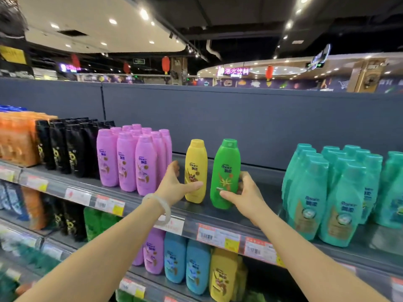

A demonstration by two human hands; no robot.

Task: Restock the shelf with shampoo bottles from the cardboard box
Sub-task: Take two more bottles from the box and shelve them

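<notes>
- Right hand (245, 192) clasps the green bottle (225, 173); seat it flat on the shelf (261, 177), label forward.
- Left hand (174, 184), released, touches the yellow bottle (195, 168); steady it.

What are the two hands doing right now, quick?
Left hand: open, fingers spread beside the yellow bottle, thumb touching it.
Right hand: fingers closed around the green bottle, holding it.

Bare shelf (261, 171) lies open behind the yellow bottle (195, 171) and green bottle (225, 173), walled by pink bottles (130, 160) and teal bottles (331, 192).
</notes>
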